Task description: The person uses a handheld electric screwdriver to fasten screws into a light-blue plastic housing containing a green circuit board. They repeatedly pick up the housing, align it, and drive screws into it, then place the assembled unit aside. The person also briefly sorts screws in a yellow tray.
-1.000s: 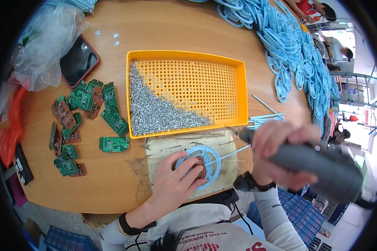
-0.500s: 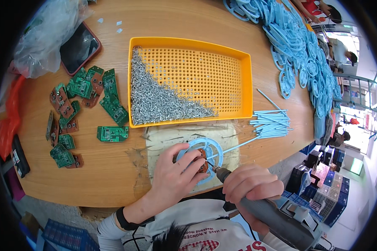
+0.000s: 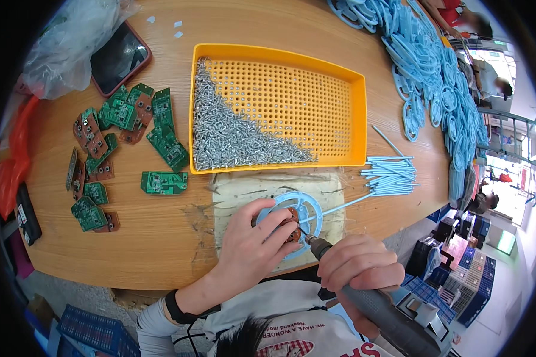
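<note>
Evidently a screw is being driven: the right hand (image 3: 360,265) is wrapped firmly round a power screwdriver (image 3: 393,315), its tip at a brown circuit board (image 3: 293,219). That board sits inside a blue plastic ring (image 3: 318,221) on the pale mat (image 3: 235,184), where the left hand (image 3: 253,238), half curled, pins it with its fingers. I'd say the next move calls for a straight bit and steady pressure. Beyond, a yellow tray (image 3: 361,125) with a hole-dotted floor holds loose screws (image 3: 232,137), heaped toward its left and near sides.
</note>
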`<state>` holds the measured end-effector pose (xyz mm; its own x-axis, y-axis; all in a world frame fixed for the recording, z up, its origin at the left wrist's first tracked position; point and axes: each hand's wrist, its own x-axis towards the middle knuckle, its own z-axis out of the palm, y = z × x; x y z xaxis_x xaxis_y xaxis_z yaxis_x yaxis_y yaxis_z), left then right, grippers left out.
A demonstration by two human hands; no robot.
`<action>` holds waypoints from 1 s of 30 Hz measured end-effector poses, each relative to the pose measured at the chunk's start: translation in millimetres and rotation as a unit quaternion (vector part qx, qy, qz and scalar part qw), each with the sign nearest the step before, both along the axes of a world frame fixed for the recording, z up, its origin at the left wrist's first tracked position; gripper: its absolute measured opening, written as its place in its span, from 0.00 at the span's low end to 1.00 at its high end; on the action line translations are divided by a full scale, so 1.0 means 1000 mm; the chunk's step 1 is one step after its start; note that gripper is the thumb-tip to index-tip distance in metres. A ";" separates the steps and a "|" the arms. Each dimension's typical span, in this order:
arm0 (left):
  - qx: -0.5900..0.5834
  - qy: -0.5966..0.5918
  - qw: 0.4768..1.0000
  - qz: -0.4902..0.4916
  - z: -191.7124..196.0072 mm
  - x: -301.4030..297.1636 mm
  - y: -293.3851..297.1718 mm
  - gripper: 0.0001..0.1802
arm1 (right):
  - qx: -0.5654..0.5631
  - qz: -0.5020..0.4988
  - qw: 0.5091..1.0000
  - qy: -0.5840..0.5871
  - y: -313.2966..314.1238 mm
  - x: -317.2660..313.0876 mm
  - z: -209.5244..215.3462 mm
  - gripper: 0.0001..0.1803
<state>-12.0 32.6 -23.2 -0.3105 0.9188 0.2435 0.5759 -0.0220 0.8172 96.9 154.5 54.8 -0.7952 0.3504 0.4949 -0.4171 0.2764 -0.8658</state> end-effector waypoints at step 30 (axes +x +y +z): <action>-0.001 0.003 1.000 0.003 -0.002 0.001 0.000 0.20 | -0.062 -0.048 0.995 0.054 -0.003 -0.002 -0.006 0.34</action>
